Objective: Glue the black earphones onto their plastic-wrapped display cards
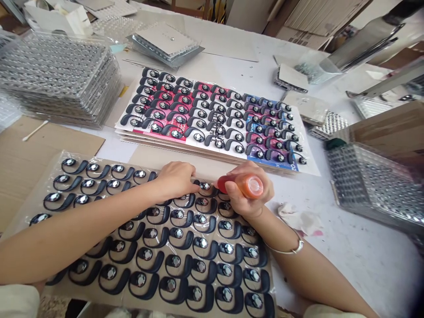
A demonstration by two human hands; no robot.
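Grip, right (pixel 240 205): holding orange bottle (pixel 248 185) | grip, left (pixel 175 180): open, at plastic sheet's (pixel 155 269) top edge

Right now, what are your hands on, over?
Right hand gripping orange squeeze bottle, red tip by black ear-hook piece. Left hand resting on plastic-covered sheet. Left forearm lying across sheet.

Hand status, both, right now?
Left hand: open, resting flat on the plastic-covered sheet of black ear hooks.
Right hand: closed, holding an orange plastic bottle.
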